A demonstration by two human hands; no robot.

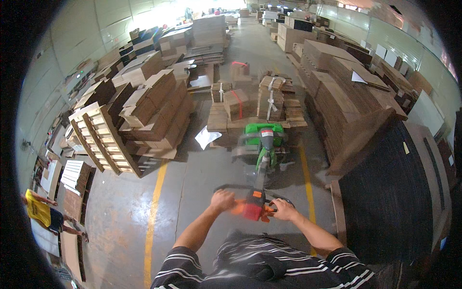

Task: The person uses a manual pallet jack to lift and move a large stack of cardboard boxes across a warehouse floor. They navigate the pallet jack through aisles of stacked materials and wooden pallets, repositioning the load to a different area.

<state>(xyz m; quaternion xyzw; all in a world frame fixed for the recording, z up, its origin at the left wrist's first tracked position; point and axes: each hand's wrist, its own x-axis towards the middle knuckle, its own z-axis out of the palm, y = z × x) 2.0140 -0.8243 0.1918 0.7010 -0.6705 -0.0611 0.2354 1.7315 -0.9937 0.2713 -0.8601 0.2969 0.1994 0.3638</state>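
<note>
Both hands are closed around the black loop handle with the orange-red control head [253, 206]: the left hand [223, 200] wraps the left side of the loop, the right hand [284, 210] the right side, fingers curled fully round the bar, one to each side of the tiller so it can be steered evenly. From the handle a grey tiller shaft runs forward to the green powered pallet truck [263, 136], whose forks sit under a load of strapped bundles of flat brown cardboard [255, 103] in the aisle ahead. Yellow floor lines [155, 212] edge the lane on the grey concrete floor [202, 164]. Leaning stacks of cardboard sheets [139, 115] crowd the left; tall dark stacks [390, 192] stand close on the right.
</note>
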